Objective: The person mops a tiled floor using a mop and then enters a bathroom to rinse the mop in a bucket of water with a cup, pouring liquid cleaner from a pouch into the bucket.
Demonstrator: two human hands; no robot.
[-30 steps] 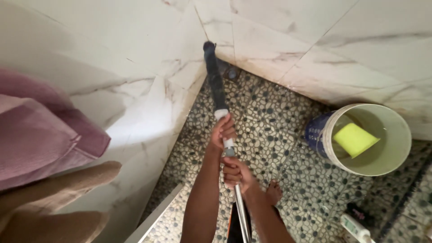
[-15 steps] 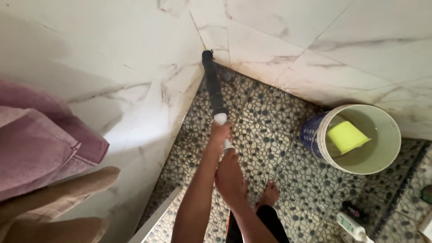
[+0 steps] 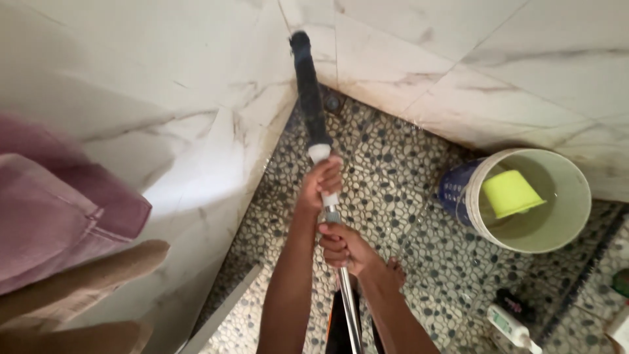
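Note:
A long-handled scrub brush (image 3: 308, 92) with a dark head and a metal pole points up into the corner where two white marble walls meet. My left hand (image 3: 321, 182) grips the white upper part of the handle just below the dark head. My right hand (image 3: 342, 248) grips the metal pole a little lower. The brush tip rests against the corner seam, above the pebble-mosaic floor (image 3: 393, 177).
A white bucket (image 3: 570, 170) holds water and a floating yellow-green cup (image 3: 510, 193) at the right. Bottles (image 3: 508, 326) lie on the floor at the lower right. Pink and tan towels (image 3: 59, 223) hang at the left. A bare foot (image 3: 395, 270) stands behind the pole.
The brush head has slid upward along the wall corner. Both hands have pulled slightly apart on the handle, and the cup has drifted in the bucket.

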